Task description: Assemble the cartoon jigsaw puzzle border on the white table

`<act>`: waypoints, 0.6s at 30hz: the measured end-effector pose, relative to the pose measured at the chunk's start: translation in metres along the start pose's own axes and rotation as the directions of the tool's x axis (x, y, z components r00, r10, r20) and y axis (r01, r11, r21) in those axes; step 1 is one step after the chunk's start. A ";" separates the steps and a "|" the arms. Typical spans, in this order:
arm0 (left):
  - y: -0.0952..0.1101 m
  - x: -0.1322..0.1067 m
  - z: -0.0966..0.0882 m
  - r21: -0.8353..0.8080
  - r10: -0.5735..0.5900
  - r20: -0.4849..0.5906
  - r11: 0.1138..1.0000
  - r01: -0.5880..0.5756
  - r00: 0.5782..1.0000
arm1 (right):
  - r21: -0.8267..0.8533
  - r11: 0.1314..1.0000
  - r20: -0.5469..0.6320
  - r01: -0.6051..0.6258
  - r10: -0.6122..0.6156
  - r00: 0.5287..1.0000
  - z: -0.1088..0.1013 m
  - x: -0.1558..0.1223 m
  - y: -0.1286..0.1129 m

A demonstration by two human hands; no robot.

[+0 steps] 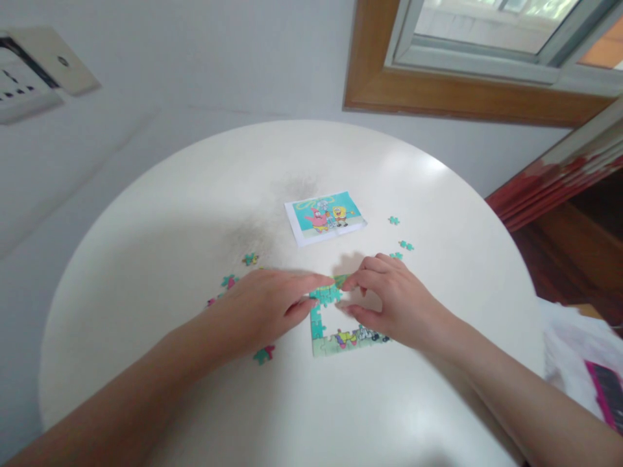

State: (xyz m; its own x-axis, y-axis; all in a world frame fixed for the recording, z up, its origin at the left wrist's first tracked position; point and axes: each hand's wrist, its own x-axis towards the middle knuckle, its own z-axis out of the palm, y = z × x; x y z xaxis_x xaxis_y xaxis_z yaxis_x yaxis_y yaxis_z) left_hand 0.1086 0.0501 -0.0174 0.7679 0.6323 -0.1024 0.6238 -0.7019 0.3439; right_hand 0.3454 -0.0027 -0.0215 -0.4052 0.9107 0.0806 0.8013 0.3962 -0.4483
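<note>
A partly joined jigsaw puzzle point(325, 324) lies flat on the round white table point(195, 214), its teal left edge and cartoon bottom strip showing. My left hand point(265, 308) rests on its top left, fingers stretched flat and pressing the teal top row. My right hand point(389, 295) is curled over the puzzle's right side, thumb and fingers pinched toward a greenish piece point(341, 280) at the top edge. The two hands almost touch there. The puzzle's right part is hidden under my right hand.
A small cartoon reference picture point(325, 217) lies beyond the puzzle. Loose pieces are scattered: teal ones at right point(405, 245), some at left point(228, 281), one near my left wrist point(263, 355). Behind are a wall, a wood-framed window point(462, 104), and a wall socket point(24, 78).
</note>
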 end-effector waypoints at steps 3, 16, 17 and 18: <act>0.000 0.000 0.001 -0.003 -0.013 -0.007 1.000 0.013 1.000 | 0.000 1.000 0.005 -0.022 0.022 1.000 0.000 0.001 -0.002; 0.005 0.000 -0.006 -0.021 -0.097 0.036 0.995 0.098 0.995 | -0.009 0.987 -0.015 -0.159 0.159 0.987 0.006 0.004 -0.012; 0.005 0.000 -0.006 -0.024 -0.098 0.036 0.995 0.098 0.995 | -0.008 0.986 -0.018 -0.167 0.167 0.986 0.006 0.004 -0.013; 0.005 0.000 -0.006 -0.027 -0.097 0.034 0.995 0.098 0.995 | -0.006 0.984 -0.021 -0.176 0.176 0.984 0.007 0.004 -0.013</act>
State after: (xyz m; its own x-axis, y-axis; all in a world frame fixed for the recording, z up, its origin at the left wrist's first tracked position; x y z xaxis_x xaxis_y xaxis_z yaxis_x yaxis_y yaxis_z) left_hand 0.1112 0.0487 -0.0104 0.7082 0.6860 -0.1669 0.6918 -0.6274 0.3575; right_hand 0.3303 -0.0052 -0.0210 -0.2484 0.9685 0.0192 0.8628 0.2302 -0.4500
